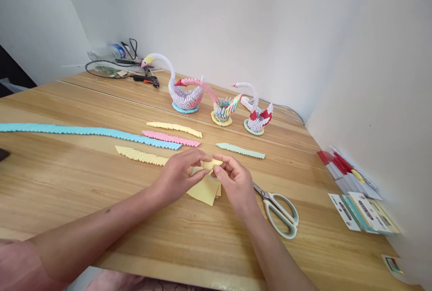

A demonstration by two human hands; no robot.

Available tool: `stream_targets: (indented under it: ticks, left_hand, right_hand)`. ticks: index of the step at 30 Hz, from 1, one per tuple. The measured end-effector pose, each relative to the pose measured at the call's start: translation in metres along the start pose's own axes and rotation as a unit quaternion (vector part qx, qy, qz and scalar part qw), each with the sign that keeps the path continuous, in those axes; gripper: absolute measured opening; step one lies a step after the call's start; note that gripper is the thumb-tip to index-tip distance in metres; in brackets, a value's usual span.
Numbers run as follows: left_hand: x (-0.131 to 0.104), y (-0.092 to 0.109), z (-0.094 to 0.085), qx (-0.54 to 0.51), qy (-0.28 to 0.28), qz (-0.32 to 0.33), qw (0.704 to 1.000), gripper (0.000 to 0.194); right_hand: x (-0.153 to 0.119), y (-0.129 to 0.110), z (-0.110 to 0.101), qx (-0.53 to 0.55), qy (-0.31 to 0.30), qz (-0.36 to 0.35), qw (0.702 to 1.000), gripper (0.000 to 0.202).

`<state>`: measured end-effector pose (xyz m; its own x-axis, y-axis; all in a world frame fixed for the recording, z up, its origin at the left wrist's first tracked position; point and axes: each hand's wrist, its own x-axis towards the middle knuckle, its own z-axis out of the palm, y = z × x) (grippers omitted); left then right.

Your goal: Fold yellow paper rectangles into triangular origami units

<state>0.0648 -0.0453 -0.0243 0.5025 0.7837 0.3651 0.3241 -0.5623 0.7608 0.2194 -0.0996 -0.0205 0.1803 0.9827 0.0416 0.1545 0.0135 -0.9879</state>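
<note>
A small folded piece of yellow paper [212,164] is pinched between both hands at the middle of the table. My left hand [182,173] grips its left end with thumb and fingers. On the other side, my right hand [233,177] holds the right end the same way. Just beneath the hands lie flat yellow paper sheets [204,189], partly covered by the fingers. Scissors [279,210] with pale handles rest right of my right hand. A row of folded yellow pieces [141,156] runs up to my left hand.
Blue [101,132], pink [172,138], yellow [173,127] and green [241,150] folded rows lie beyond the hands. Three paper swans [187,97] stand farther back. Cables and a black tool [145,79] are at the back left. Paper packs [364,212] lie at the right wall.
</note>
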Motion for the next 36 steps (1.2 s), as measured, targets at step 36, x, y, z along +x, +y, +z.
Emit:
stream_targets:
  ticks: [36]
  left_hand:
    - [0.0,0.011,-0.004,-0.046,-0.049,-0.074,0.995,0.019]
  right_hand:
    - [0.001,-0.001,-0.002,0.07,-0.021,0.036,0.997,0.024]
